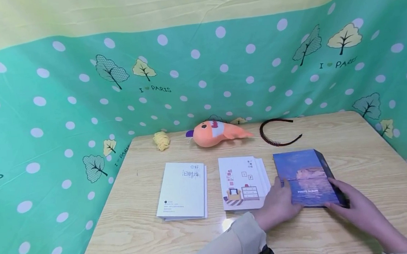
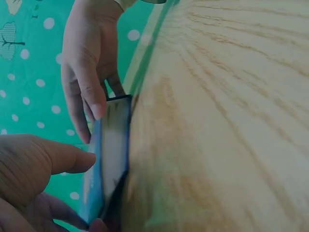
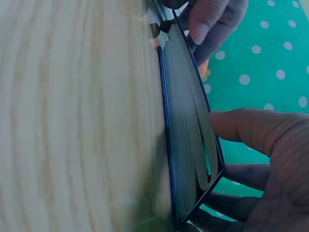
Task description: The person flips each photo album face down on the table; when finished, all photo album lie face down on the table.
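A blue photo album with a pink rock printed on its cover lies on the right of the table, between both hands. My left hand holds its left side, thumb by the lower left corner. On the opposite side, my right hand grips the dark spine, with the thumb at the cover's lower edge. The right wrist view shows the album's page edges and the right fingers around its spine side. A white album with a printed room scene lies just left of the left hand, partly behind it.
Another white album lies further left. Along the back of the table are a yellow yarn bundle, an orange plush toy and a dark toothed headband. A green dotted cloth hangs behind.
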